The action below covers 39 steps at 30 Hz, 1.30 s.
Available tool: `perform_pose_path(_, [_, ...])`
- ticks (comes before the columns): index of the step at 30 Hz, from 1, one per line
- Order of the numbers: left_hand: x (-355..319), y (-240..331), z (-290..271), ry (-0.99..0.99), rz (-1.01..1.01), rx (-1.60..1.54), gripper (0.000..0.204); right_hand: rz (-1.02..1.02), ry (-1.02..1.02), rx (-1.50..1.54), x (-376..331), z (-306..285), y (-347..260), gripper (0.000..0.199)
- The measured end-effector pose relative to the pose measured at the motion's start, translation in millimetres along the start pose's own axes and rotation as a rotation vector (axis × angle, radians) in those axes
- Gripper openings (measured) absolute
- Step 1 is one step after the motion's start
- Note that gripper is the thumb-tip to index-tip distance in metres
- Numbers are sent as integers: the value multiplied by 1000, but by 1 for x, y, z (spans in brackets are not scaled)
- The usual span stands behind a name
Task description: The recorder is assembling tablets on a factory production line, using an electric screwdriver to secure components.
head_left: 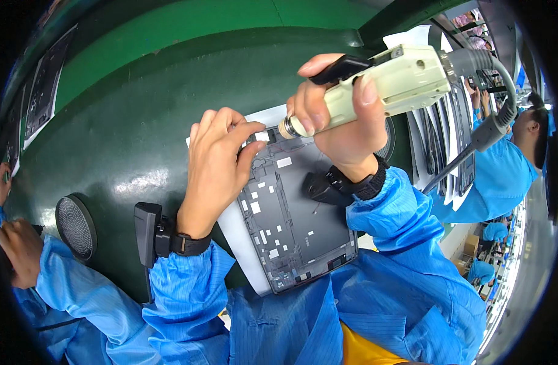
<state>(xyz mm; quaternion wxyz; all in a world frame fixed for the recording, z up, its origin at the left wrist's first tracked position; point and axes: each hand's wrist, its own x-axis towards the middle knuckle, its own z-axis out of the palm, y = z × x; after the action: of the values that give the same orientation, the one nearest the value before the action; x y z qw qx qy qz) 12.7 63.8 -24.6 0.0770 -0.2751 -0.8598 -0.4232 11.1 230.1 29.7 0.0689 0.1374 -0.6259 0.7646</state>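
My right hand (pixel 352 134) grips a cream electric screwdriver (pixel 407 79), fingers wrapped round its body and black lever. The screwdriver tilts, its ringed nose low near the panel's far edge and its cord end up to the right. Any bit is not visible. Under both hands lies a dark grey device panel (pixel 303 213) with several white patches, resting on a white sheet (pixel 231 228). At the panel's far left corner, my left hand (pixel 215 161) has thumb and index finger nearly together beside a white patch; what they pinch, if anything, is too small to make out.
A round, dark-rimmed textured disc (pixel 76 226) stands on the green bench (pixel 133 121) at left. Stacked dark panels and white sheets (pixel 440 143) lie at right, near the screwdriver's cord (pixel 504 118). Co-workers in blue sit on both sides; one's hand (pixel 20 249) shows at far left.
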Motion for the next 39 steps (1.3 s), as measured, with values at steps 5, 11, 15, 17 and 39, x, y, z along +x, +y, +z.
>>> perform_pose_path(5, [-3,1,-4,20,-6,-2,19,-7,-24,9,2,3,3,60])
perform_pose_path(11, [-2,0,-2,21,-3,-19,18,13,-7,26,3,0,7,58])
perform_pose_path(15, [-4,-1,-2,58,3,-23,18,16,-20,-10,4,3,7,61])
perform_pose_path(17, [-5,-1,-2,43,-2,-16,17,14,-93,-22,4,3,6,61])
perform_pose_path(39, [2,13,-1,-20,71,59,16,-121,109,245,-5,-23,-37,48])
